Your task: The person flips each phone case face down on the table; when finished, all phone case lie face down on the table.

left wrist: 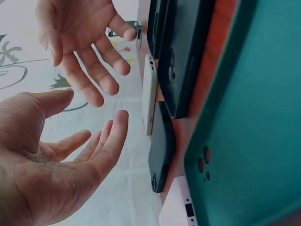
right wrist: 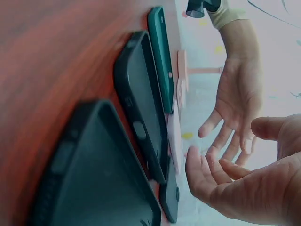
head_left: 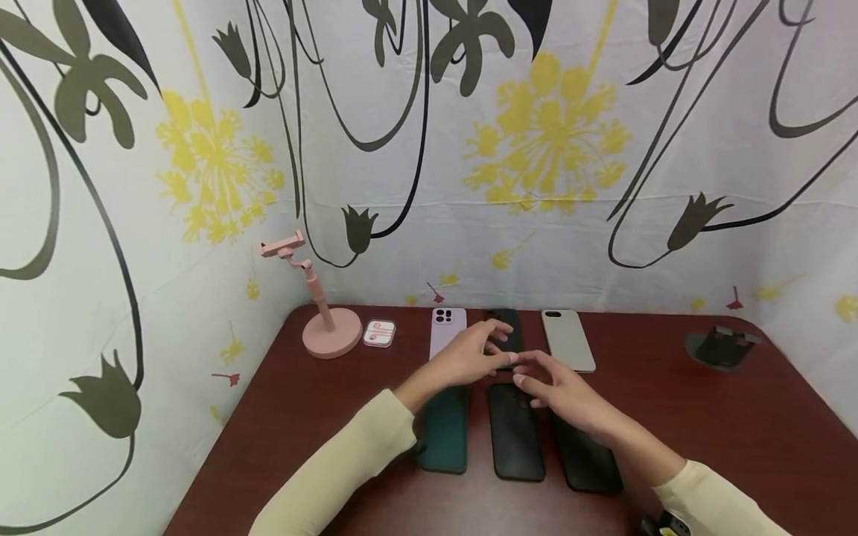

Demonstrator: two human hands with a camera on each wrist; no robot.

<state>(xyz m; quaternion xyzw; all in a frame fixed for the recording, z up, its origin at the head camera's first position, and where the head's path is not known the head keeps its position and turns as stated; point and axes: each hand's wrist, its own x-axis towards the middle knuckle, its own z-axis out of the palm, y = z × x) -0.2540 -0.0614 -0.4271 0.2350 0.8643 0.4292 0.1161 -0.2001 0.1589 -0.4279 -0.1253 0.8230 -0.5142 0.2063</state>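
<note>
Above the middle of the phones and cases, my left hand [head_left: 469, 356] and right hand [head_left: 566, 393] face each other with fingertips close together. Neither holds anything; the fingers are loosely bent, as the left wrist view shows for the left hand [left wrist: 61, 174]. Below them lie a teal phone case [head_left: 445, 439], a black phone case [head_left: 516, 443] and another black case [head_left: 593, 465], partly under the right forearm. Behind are a lilac phone [head_left: 447, 327], a dark phone [head_left: 507, 320] half covered by the left hand, and a pale grey phone [head_left: 568, 341].
A pink phone stand [head_left: 331, 333] rises at the back left, beside a small clear square case [head_left: 379, 333]. A dark folded stand [head_left: 722, 348] sits at the back right. Patterned cloth [head_left: 402, 179] hangs behind the dark red table [head_left: 302, 447].
</note>
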